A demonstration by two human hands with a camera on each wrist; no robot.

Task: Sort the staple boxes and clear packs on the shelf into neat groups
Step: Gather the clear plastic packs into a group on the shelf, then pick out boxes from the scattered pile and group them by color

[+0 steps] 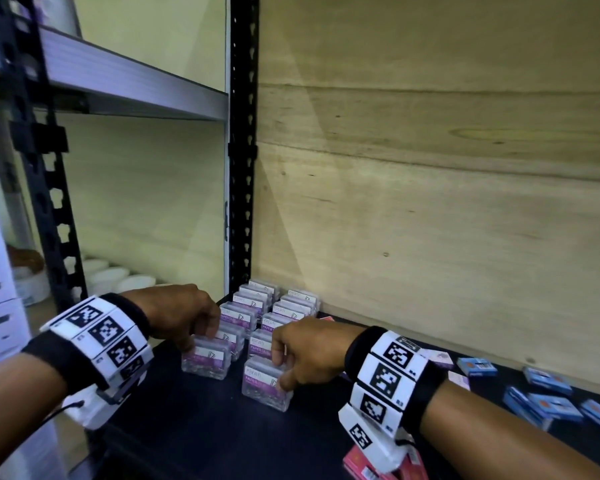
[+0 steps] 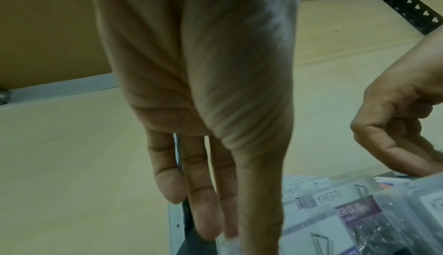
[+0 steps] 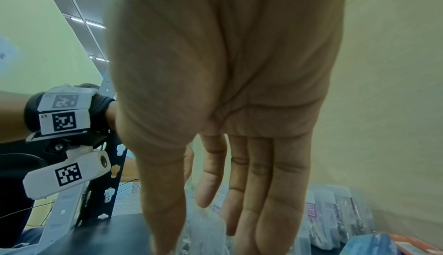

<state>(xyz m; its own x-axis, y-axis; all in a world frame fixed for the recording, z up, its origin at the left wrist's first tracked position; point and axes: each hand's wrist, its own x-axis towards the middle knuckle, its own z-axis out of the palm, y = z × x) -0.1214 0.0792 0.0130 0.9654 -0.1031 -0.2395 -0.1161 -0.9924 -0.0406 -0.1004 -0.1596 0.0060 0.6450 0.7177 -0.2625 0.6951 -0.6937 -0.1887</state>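
Observation:
Clear packs with purple labels [image 1: 274,306] stand in two rows on the dark shelf [image 1: 194,427]. My left hand [image 1: 194,341] pinches the front pack of the left row [image 1: 208,362] from above. My right hand [image 1: 281,370] pinches the front pack of the right row [image 1: 264,386], thumb on its near face. In the left wrist view my left hand's fingers [image 2: 203,211] point down beside labelled packs [image 2: 354,208]. The right wrist view shows my right hand's fingers [image 3: 242,211] over the packs [image 3: 335,217]. Blue staple boxes [image 1: 548,407] lie scattered to the right.
Red and pink boxes [image 1: 378,469] lie at the shelf's near edge under my right wrist, and a pale box [image 1: 440,358] sits behind it. A black slotted post [image 1: 242,168] and a wooden back panel [image 1: 430,202] bound the shelf. White tubs [image 1: 108,275] stand in the left bay.

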